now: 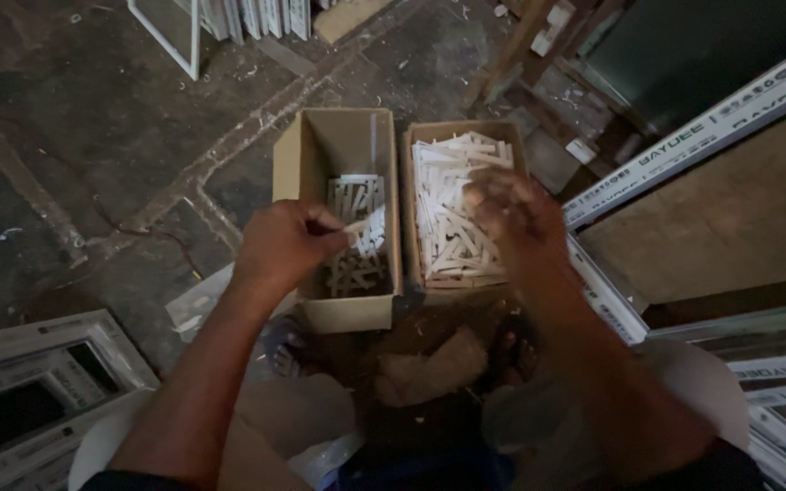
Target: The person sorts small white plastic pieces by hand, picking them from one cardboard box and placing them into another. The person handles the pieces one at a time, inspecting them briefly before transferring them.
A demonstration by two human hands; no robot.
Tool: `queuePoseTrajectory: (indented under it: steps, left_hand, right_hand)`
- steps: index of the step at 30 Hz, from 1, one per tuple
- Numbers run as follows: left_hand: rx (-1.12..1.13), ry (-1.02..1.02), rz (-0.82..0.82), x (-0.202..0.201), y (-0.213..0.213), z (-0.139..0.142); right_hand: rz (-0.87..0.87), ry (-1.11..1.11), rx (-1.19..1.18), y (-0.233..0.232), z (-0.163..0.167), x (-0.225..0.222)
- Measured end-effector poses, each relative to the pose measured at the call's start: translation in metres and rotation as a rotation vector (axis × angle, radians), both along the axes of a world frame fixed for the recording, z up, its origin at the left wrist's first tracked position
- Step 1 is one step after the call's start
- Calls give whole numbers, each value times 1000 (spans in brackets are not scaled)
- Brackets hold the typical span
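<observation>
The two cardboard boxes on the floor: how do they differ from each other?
The left box is less full, its white strips lying low toward the near end; the right box is heaped almost to its rim. The left hand pinches a white strip over the left box; the blurred right hand is over the right box. Both hold short white strips.

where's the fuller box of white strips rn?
In the head view, the fuller cardboard box sits on the floor right of centre, side by side with the emptier box, partly under the blurred right hand and left of the white frame profile.
</observation>
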State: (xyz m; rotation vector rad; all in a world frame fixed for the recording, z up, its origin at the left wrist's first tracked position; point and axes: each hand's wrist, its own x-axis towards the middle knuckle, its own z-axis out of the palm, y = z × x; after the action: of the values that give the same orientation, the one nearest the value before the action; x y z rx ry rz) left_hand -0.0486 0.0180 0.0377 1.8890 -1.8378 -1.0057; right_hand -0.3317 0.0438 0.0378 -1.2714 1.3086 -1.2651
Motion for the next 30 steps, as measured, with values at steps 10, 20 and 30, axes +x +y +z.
queuePoseTrajectory:
  steps: [10, 20, 30]
  left_hand:
    - [-103, -549, -164, -8, -2, -9]
    - [-151, -229, -12, 4, 11, 38]
    - [-365, -149, -44, 17, 6, 22]
  right_hand:
    - [-95, 91, -187, -26, -47, -65]
    - [372, 1290, 206, -34, -219, -63]
    - [303, 1408, 533, -43, -243, -21]
